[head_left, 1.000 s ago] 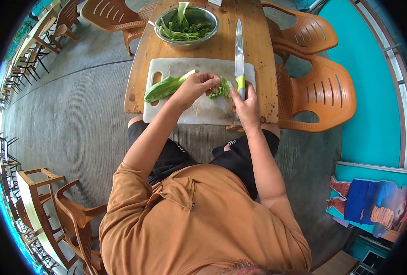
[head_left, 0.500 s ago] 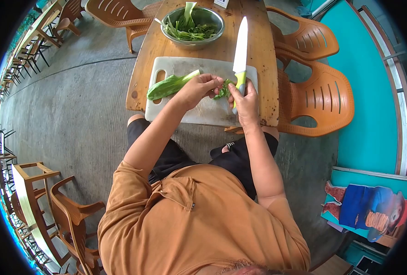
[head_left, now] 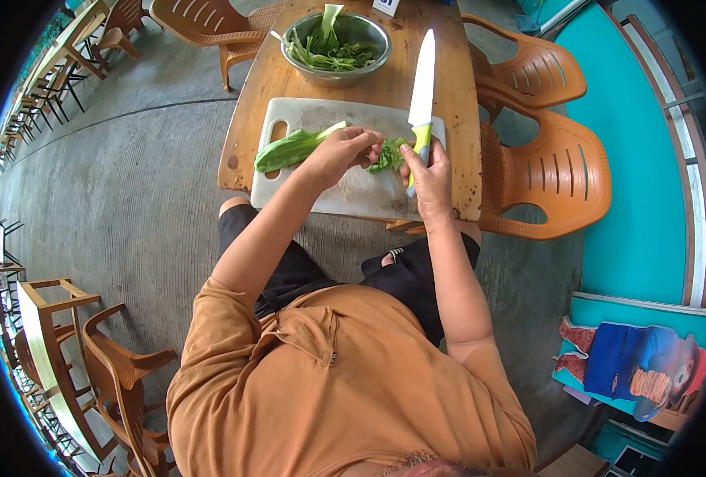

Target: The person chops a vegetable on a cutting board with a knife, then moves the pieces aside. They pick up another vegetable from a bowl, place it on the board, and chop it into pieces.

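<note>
In my right hand (head_left: pixel 430 176) is a large knife (head_left: pixel 423 83) with a yellow-green and grey handle, its white blade pointing away from me. My left hand (head_left: pixel 348 154) is held over the white cutting board (head_left: pixel 361 203), fingertips pinched together; whatever may be between them is too small to name. Chopped green leaves (head_left: pixel 388 157) lie on the board between both hands. A leafy green vegetable (head_left: pixel 291 149) rests at the board's left, its pale stalk end beside my left hand. Beyond the board, a metal bowl (head_left: pixel 341 77) holds cut greens and stalks.
The board lies on a wooden table (head_left: pixel 245 135). Brown plastic chairs (head_left: pixel 556 171) stand along its right side, and another chair (head_left: pixel 202 28) is at the upper left. A small sign (head_left: pixel 386 6) stands at the table's far part.
My hands have moved slightly apart, the right one shifting a little right with the knife. More of the chopped leaves now shows between them.
</note>
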Action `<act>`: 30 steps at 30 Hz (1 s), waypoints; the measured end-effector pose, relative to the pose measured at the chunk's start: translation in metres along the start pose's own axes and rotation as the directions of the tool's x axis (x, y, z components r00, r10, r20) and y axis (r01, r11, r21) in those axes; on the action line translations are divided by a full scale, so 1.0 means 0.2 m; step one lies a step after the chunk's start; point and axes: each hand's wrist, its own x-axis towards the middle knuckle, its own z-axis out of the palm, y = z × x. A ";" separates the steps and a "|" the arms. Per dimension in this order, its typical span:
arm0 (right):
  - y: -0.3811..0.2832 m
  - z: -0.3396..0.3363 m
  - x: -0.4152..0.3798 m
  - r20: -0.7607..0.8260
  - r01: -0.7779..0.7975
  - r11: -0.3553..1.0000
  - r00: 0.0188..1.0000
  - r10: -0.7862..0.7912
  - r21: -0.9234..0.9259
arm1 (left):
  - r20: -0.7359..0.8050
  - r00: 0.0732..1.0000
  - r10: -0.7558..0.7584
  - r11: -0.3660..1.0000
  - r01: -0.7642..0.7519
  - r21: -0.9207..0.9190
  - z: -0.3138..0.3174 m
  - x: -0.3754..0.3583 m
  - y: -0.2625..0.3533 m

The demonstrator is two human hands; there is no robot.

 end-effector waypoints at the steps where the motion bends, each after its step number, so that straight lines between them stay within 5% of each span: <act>1: 0.00 0.00 0.00 0.001 0.001 1.000 1.000 -0.001 0.001 | 0.000 1.000 0.001 1.000 -0.001 0.001 0.00 0.00 0.01; 7: 0.04 -0.04 0.03 0.005 0.034 0.999 0.999 -0.034 -0.041 | -0.105 0.992 0.074 0.949 -0.038 0.313 -0.05 0.00 0.03; 9: 0.06 -0.05 0.04 -0.009 0.044 0.992 0.999 -0.045 -0.118 | -0.150 0.967 0.205 0.783 -0.070 0.619 -0.04 -0.03 0.05; 12: 0.07 -0.05 0.04 -0.003 0.025 0.984 1.000 -0.026 -0.176 | -0.156 0.928 0.337 0.606 -0.086 0.791 -0.08 -0.09 0.03; 21: 0.14 -0.01 0.07 -0.005 -0.016 0.975 1.000 0.015 -0.224 | -0.126 0.912 0.391 0.328 -0.011 0.945 -0.15 -0.19 -0.02; 30: 0.16 -0.09 0.05 -0.063 -0.034 0.960 0.998 0.017 -0.279 | -0.097 0.868 0.486 0.348 -0.091 0.933 -0.16 -0.16 -0.11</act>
